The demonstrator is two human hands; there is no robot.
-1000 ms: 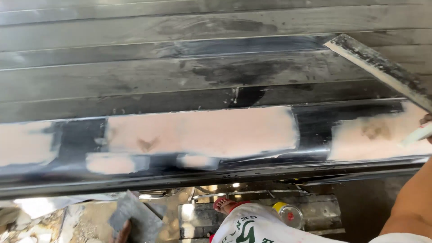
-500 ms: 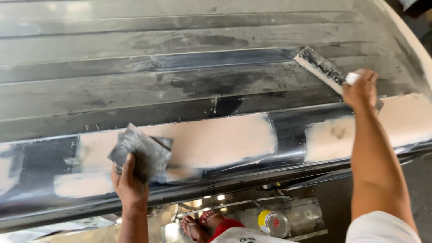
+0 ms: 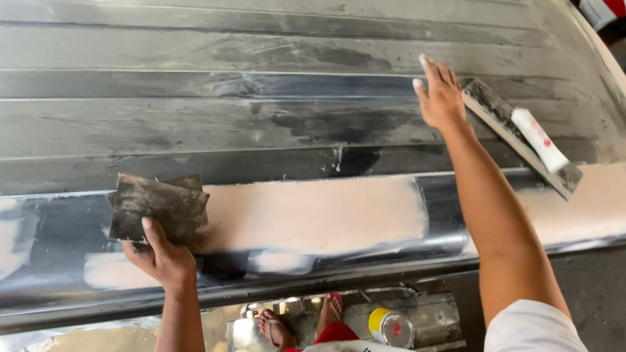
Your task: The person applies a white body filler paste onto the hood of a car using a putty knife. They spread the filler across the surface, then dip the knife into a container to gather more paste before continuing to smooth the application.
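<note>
A ribbed, sanded grey vehicle roof (image 3: 261, 117) fills the view, with pale pink filler patches (image 3: 319, 212) along its near curved edge. My left hand (image 3: 160, 257) grips dark, worn sheets of sandpaper (image 3: 156, 208) pressed flat against the left end of the middle patch. My right hand (image 3: 440, 94) is open with fingers spread, resting on the roof ribs. Just right of it lies a long grey sanding board (image 3: 518, 137) with a white tube-like piece (image 3: 538, 138) on top, not held.
Below the roof edge I see my feet in red sandals (image 3: 332, 309) and a round tin with a yellow lid (image 3: 390, 326) on a metal step. Another filler patch (image 3: 587, 202) lies at the right, and smaller ones (image 3: 111, 270) at the lower left.
My right hand has let go of the sanding board, which now lies on the roof, and has opened beside it. My left hand with the sandpaper stays on the filler.
</note>
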